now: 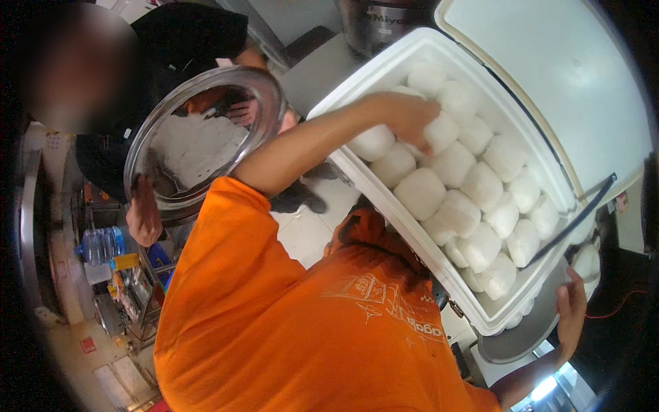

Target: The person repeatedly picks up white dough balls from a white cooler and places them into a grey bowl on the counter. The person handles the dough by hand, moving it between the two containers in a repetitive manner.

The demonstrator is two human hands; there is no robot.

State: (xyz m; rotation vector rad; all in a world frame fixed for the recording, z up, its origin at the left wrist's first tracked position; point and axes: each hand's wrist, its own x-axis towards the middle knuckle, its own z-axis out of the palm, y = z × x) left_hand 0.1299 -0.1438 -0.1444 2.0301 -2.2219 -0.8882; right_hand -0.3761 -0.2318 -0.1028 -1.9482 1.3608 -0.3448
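My left hand (406, 119) reaches into a white cooler box (394, 232) in front of me. Its fingers and thumb spread around one rounded white packet (443, 131); blur hides whether they grip it. Many similar white packets (481, 186), apparently wrapped in thin plastic, fill the box in packed rows. At the box's near right corner, my right hand (570, 306) holds the rim of a grey basin (520, 344). More white packets (587, 265) show in that basin, partly hidden behind the box.
The cooler's lid (561, 77) stands open, with a dark bar (576, 219) across the box's right corner. At left a co-worker (190, 36) holds a shiny round basin (131, 165) with something white inside. A Miyako appliance (383, 31) stands behind. Tiled floor (304, 234) lies below.
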